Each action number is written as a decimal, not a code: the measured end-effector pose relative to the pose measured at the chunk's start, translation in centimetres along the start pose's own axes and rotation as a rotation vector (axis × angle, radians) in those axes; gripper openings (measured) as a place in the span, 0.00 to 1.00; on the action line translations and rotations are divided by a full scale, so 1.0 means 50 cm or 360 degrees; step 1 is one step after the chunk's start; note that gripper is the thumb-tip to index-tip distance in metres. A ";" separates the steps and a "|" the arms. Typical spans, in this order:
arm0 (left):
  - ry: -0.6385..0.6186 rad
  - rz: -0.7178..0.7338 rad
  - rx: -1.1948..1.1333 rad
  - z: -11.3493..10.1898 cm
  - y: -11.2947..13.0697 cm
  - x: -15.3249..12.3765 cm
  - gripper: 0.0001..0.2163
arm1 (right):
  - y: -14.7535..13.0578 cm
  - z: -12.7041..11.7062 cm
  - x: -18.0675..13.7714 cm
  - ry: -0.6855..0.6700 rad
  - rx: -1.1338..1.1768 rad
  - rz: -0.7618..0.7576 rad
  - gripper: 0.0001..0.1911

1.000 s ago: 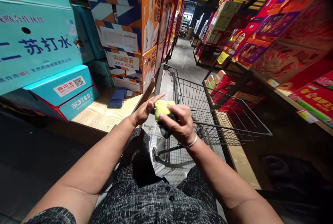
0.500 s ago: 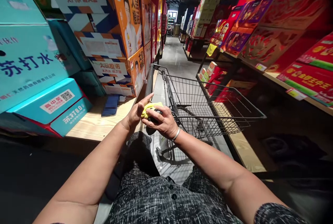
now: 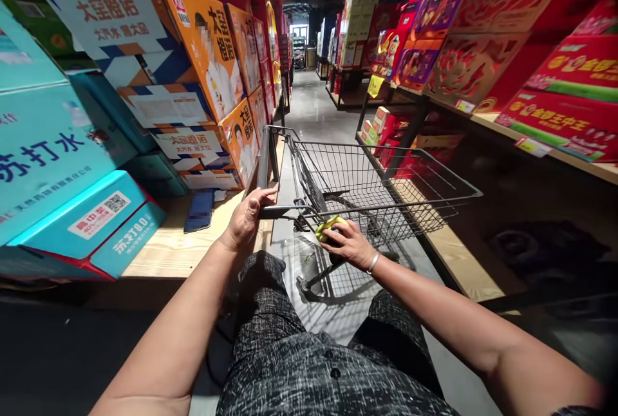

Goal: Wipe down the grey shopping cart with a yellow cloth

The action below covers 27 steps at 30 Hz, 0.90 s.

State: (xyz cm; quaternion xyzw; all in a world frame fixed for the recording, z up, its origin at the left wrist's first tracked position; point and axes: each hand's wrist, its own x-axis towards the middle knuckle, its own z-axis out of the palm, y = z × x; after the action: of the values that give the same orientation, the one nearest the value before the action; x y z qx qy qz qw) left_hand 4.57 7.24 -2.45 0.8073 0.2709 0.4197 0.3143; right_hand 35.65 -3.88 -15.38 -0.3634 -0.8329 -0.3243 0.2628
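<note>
1. On the pale wooden shelf (image 3: 167, 258) at left: turquoise soda-water cartons (image 3: 91, 223), stacked orange soda cartons (image 3: 203, 149), a dark blue smartphone (image 3: 199, 211).
2. On the upper right wooden shelf (image 3: 603, 170): red cartons with green strips (image 3: 555, 116), red-and-gold patterned gift boxes (image 3: 476, 68).
3. On the grey aisle floor (image 3: 313, 104): a wire shopping cart (image 3: 405, 219).

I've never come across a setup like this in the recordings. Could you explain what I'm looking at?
There is no machine here, only a person's two bare hands. Every picture comes from one camera worn on the head, looking forward and down over both arms. The left hand lies over the handle of a shopping cart. The right hand holds a yellow cloth by the cart's near side; something dark shows under its fingers. On the wooden shelf to the left are a teal box, orange cartons and a flat, dark blue thing, probably a phone.
</note>
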 end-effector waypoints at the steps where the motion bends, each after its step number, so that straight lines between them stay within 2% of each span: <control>1: -0.0040 0.0045 0.0102 -0.003 0.003 0.003 0.39 | -0.002 -0.002 -0.016 -0.0059 -0.0016 0.0045 0.12; 4: -0.0219 0.0171 0.0473 -0.010 0.015 0.017 0.26 | -0.021 -0.018 0.003 -0.0045 -0.0014 0.0181 0.16; 7: -0.0445 0.0215 0.0824 -0.008 0.042 0.032 0.16 | -0.042 -0.039 0.096 0.0146 0.0044 0.0219 0.20; 9: -0.0522 0.0162 0.0989 0.003 0.066 0.040 0.15 | -0.051 -0.042 0.162 0.0237 0.0072 0.0245 0.22; 12: -0.0420 0.0090 0.1045 0.035 0.102 0.047 0.23 | -0.056 -0.016 0.212 0.0261 0.0053 0.0318 0.20; 15: -0.0285 0.0066 0.0951 0.079 0.122 0.051 0.25 | -0.055 0.024 0.188 0.0184 0.0032 0.0361 0.15; 18: -0.0375 0.0065 0.1140 0.115 0.120 0.048 0.23 | -0.053 0.034 0.129 0.0194 0.0037 0.0356 0.13; 22: -0.0372 0.0134 0.1480 0.138 0.100 0.039 0.23 | -0.050 -0.015 0.085 0.0293 0.0090 0.0486 0.15; 25: -0.0315 0.0222 0.1542 0.146 0.087 0.035 0.18 | -0.039 -0.051 0.100 0.0287 0.0121 0.0731 0.18; 27: -0.0269 0.0260 0.1537 0.152 0.080 0.037 0.14 | -0.022 -0.053 0.116 0.0176 0.0094 0.0844 0.19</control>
State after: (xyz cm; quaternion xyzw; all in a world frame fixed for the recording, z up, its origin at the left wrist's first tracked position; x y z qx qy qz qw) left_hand 12.62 3.78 -1.98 0.9105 0.3438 0.2025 -0.1084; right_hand 31.86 -3.90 -10.13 -0.5428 -0.7021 -0.2390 0.3940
